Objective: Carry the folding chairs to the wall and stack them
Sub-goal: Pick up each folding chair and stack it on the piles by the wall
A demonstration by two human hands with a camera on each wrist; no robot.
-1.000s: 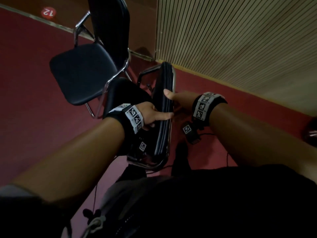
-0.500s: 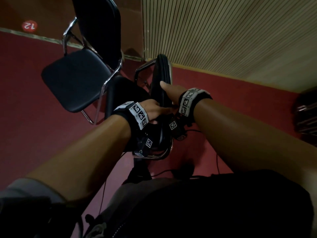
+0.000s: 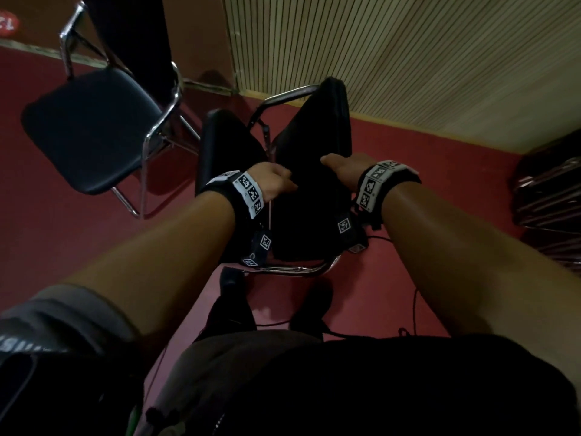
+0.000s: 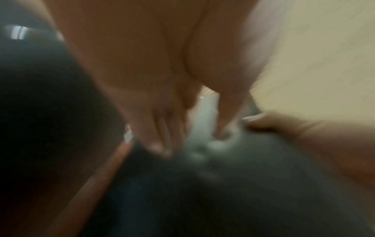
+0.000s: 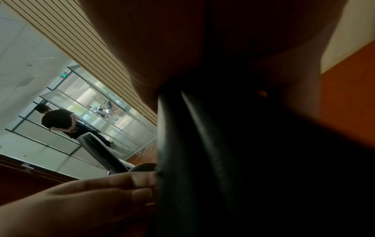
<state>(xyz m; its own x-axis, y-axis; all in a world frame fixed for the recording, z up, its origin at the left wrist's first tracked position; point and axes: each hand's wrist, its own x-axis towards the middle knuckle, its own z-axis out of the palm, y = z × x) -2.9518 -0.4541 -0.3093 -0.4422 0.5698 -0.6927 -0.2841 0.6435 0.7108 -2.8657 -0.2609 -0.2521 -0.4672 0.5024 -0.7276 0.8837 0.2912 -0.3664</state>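
I hold a black padded folding chair (image 3: pixel 314 152) with a chrome frame (image 3: pixel 298 270) upright in front of me, just off the red floor. My left hand (image 3: pixel 278 184) grips the left edge of its padded panel. In the blurred left wrist view its fingers (image 4: pixel 158 144) dig into the dark padding (image 4: pixel 223 192). My right hand (image 3: pixel 341 165) grips the same panel's top edge from the right, the palm wrapped over the pad (image 5: pixel 202 160). The chair's lower legs are hidden behind the pad and my wrists.
A second black chair (image 3: pixel 91 130) stands unfolded at the upper left, close to the held one. The slatted wooden wall (image 3: pixel 408 58) is straight ahead. A dark stack of chairs (image 3: pixel 547 199) sits at the right edge. Cables (image 3: pixel 415 309) trail by my feet. Another person (image 5: pixel 58 120) stands far off.
The held chair has turned from edge-on to show more of its padded face, and my hands have spread apart on it. The view has swung right, bringing in the stack of chairs.
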